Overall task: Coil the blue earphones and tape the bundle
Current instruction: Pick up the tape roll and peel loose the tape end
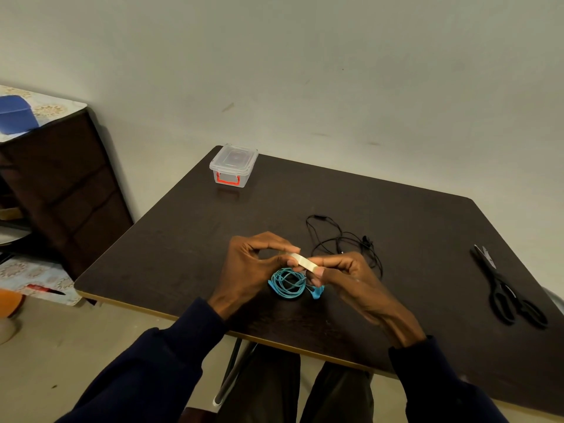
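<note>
The blue earphones [288, 283] lie as a loose round coil on the dark table [412, 227], with the blue earbuds sticking out at the coil's right side. Just above the coil, a short pale strip of tape [302, 260] is stretched between my two hands. My left hand [251, 264] pinches the strip's left end between thumb and fingertips. My right hand [345, 274] pinches its right end. Neither hand touches the coil as far as I can see.
Black earphones [341, 239] lie tangled just behind my right hand. Black scissors [506, 288] rest at the table's right side. A clear lidded box with red clasps [233, 164] stands at the far left corner. A dark cabinet [61, 190] is left of the table.
</note>
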`<action>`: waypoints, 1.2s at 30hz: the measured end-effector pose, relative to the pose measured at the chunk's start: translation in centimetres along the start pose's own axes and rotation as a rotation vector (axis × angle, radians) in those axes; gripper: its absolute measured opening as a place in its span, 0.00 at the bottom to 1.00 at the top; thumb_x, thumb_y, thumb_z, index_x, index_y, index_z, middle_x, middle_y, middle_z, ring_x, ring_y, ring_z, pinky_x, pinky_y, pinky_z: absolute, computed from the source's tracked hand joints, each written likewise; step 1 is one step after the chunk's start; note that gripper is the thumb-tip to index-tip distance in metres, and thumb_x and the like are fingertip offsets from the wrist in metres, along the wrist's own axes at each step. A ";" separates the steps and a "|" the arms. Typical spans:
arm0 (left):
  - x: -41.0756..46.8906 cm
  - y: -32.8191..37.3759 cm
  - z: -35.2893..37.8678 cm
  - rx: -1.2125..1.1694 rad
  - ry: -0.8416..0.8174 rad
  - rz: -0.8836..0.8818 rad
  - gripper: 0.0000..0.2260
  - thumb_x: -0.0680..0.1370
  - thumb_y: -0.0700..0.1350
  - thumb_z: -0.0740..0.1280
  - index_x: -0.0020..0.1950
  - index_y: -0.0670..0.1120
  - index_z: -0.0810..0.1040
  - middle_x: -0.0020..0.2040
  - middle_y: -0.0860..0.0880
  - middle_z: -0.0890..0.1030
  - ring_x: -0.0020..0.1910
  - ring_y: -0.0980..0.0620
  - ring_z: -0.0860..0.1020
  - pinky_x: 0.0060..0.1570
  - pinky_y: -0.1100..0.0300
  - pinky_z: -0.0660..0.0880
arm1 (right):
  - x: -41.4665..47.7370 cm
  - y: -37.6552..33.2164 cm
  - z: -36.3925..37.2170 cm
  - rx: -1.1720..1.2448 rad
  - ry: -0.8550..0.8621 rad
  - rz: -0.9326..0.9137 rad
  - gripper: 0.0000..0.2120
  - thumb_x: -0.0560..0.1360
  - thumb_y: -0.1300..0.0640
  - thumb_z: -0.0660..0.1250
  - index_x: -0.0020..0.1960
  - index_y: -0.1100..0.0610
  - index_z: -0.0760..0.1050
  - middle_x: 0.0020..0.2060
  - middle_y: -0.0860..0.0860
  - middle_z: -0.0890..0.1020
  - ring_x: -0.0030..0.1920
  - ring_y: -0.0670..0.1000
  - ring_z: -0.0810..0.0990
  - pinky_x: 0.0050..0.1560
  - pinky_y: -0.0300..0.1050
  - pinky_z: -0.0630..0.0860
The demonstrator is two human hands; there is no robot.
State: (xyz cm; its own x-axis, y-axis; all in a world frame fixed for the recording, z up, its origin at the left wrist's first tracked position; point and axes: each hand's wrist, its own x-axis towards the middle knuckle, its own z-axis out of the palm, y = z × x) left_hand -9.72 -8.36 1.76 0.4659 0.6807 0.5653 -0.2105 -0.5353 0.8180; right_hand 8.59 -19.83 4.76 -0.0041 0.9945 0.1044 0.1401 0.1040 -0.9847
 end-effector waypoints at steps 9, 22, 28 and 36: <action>0.0 0.3 0.1 0.016 -0.001 0.009 0.09 0.69 0.33 0.78 0.49 0.37 0.86 0.46 0.47 0.87 0.47 0.50 0.85 0.49 0.60 0.80 | 0.1 0.5 0.0 0.046 0.033 -0.014 0.11 0.77 0.58 0.67 0.54 0.52 0.86 0.38 0.66 0.82 0.42 0.57 0.80 0.51 0.45 0.80; -0.2 1.7 1.2 0.124 -0.036 0.018 0.07 0.72 0.34 0.76 0.48 0.41 0.86 0.45 0.46 0.85 0.45 0.49 0.82 0.46 0.57 0.81 | 0.0 0.3 1.0 0.009 0.310 -0.045 0.18 0.74 0.75 0.66 0.34 0.58 0.86 0.29 0.65 0.81 0.32 0.52 0.81 0.42 0.43 0.81; -0.4 1.4 1.2 0.201 -0.067 0.042 0.06 0.73 0.35 0.75 0.50 0.38 0.86 0.46 0.43 0.85 0.46 0.48 0.82 0.47 0.57 0.80 | 0.2 0.4 1.5 -0.013 0.317 -0.043 0.13 0.67 0.45 0.77 0.33 0.54 0.86 0.25 0.57 0.80 0.29 0.55 0.75 0.40 0.47 0.76; -0.6 1.4 1.2 0.132 -0.025 0.008 0.08 0.72 0.35 0.77 0.50 0.38 0.86 0.47 0.44 0.86 0.48 0.49 0.83 0.51 0.54 0.81 | 0.1 0.5 1.1 -0.068 0.280 -0.023 0.16 0.68 0.41 0.75 0.35 0.54 0.86 0.30 0.61 0.82 0.34 0.55 0.79 0.43 0.44 0.78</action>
State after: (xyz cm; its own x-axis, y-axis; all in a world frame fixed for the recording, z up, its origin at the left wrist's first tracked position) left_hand -9.22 -10.11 2.39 0.4859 0.6648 0.5674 -0.1001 -0.6026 0.7918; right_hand 7.54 -19.65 4.17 0.2646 0.9492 0.1703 0.2092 0.1159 -0.9710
